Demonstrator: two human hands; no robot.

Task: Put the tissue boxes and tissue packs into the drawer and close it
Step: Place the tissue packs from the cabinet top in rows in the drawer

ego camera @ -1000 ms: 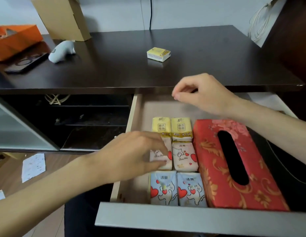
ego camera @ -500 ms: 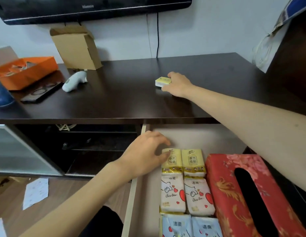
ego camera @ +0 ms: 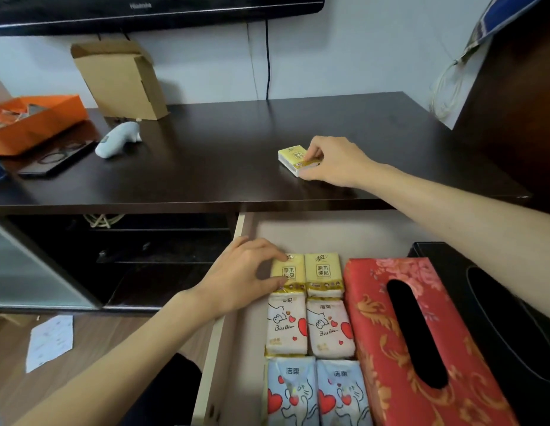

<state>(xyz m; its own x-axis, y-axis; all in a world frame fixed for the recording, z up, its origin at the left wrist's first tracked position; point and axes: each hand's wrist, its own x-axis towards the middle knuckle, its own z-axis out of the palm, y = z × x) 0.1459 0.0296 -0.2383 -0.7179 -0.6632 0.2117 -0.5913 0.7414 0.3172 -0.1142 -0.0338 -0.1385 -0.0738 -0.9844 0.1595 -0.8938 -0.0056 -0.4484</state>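
On the dark tabletop (ego camera: 224, 167) lies a small yellow tissue pack (ego camera: 293, 157); my right hand (ego camera: 335, 162) pinches its right end. Below, the open drawer (ego camera: 230, 333) holds several tissue packs in two columns: yellow ones (ego camera: 323, 273) at the back, white heart-print ones (ego camera: 329, 329) in the middle, blue ones (ego camera: 341, 392) in front. A red floral tissue box (ego camera: 421, 342) lies to their right, with a black tissue box (ego camera: 510, 333) beyond it. My left hand (ego camera: 240, 279) rests with spread fingers against the back-left yellow pack.
On the tabletop's left stand an orange box (ego camera: 34, 121), a cardboard box (ego camera: 123, 78), a pale grey gadget (ego camera: 118, 142) and a black tray with glasses (ego camera: 55, 159). A TV (ego camera: 144, 10) hangs above. Dark open shelves (ego camera: 129, 256) sit left of the drawer. Papers (ego camera: 49, 342) lie on the floor.
My right hand rose from the drawer to the tabletop and closed on the yellow pack. My left hand slid from the middle packs to the back yellow pack. The view tilted upward.
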